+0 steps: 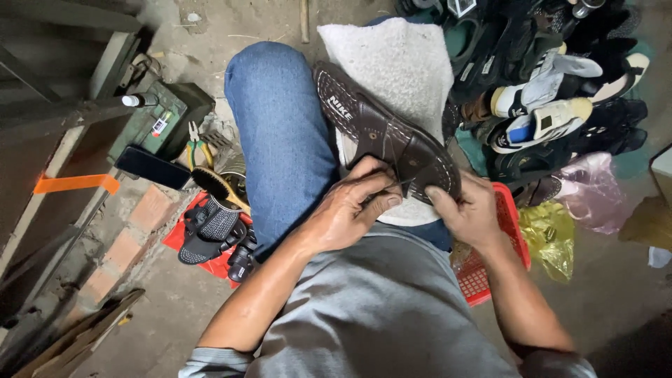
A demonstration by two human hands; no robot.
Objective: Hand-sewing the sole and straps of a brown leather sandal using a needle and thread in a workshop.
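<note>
A dark brown leather sandal [378, 129] with white stitching along its edge lies across a white fleecy cloth [399, 63] on my lap. My left hand [350, 206] pinches the sandal's near end with thumb and fingers, apparently around a thin needle or thread, too small to tell. My right hand [467, 210] grips the same end from the right side. My jeans-clad leg [280, 133] runs under the cloth.
A pile of shoes and sneakers [553, 91] fills the upper right. A red basket [500, 238] and plastic bags [588, 192] sit at right. At left are a red tray with black sandals [210, 231], a brush [217, 185], pliers [196, 143], a phone [150, 166] and a green box [164, 115].
</note>
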